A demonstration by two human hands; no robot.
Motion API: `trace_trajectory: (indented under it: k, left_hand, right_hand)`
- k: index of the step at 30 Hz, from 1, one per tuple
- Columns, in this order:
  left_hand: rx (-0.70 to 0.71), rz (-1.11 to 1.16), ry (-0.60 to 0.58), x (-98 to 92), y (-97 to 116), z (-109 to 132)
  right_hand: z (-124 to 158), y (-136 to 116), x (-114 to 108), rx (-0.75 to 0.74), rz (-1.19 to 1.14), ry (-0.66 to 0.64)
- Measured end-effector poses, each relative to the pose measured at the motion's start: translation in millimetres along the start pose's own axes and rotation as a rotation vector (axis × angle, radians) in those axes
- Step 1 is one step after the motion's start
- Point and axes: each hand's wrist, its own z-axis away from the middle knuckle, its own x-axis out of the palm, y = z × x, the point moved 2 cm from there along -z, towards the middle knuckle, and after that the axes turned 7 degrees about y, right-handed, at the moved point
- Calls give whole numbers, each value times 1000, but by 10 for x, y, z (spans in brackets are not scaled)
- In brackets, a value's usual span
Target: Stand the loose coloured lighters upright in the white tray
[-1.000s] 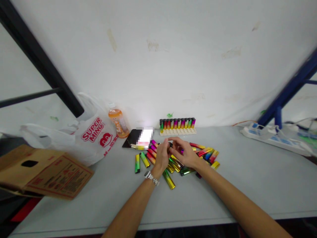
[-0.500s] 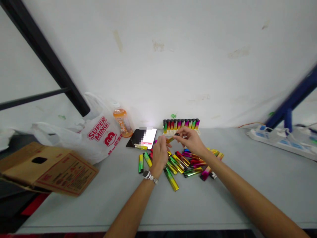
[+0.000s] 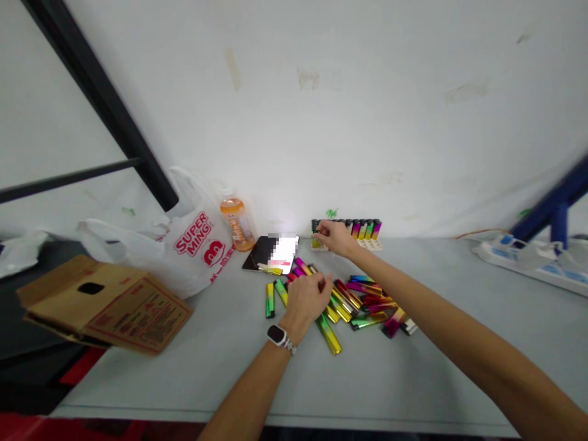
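Observation:
My right hand (image 3: 337,237) is at the left end of a white rack (image 3: 374,245), its fingers pinched on a yellow-green lighter (image 3: 316,242) that stands there. A back row of shiny coloured lighters (image 3: 370,229) is upright in this rack, partly hidden behind the hand. My left hand (image 3: 307,299), with a watch (image 3: 277,334) at the wrist, is low over a loose pile of metallic lighters (image 3: 342,300). Its fingers are curled, and what they hold, if anything, is hidden. Just below it lies a yellow-green lighter (image 3: 329,337).
Behind the left hand lies a black tablet (image 3: 255,254) with a lighter on it. An orange drink bottle (image 3: 237,223), a white plastic bag (image 3: 184,269) and an open cardboard box (image 3: 138,312) stand at left. A power strip (image 3: 528,260) lies at right.
My right hand has moved back and left to the rack with a lighter from between both hands. My left hand has come down and nearer onto the pile. The view has shifted slightly.

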Motion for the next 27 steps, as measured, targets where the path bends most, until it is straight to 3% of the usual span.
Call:
trace_trajectory:
  k: [12,19,27]
  left_hand:
    - [8,-23,7,34,-20,6]
    - [13,-28,7,36,-7,8]
    - [2,-40,-4,23,0,5]
  right_hand:
    - [-70,-68,4,-9,205,-91]
    - [160,-249,19,-20,731,-118]
    - [381,-320,97,46,842,-229]
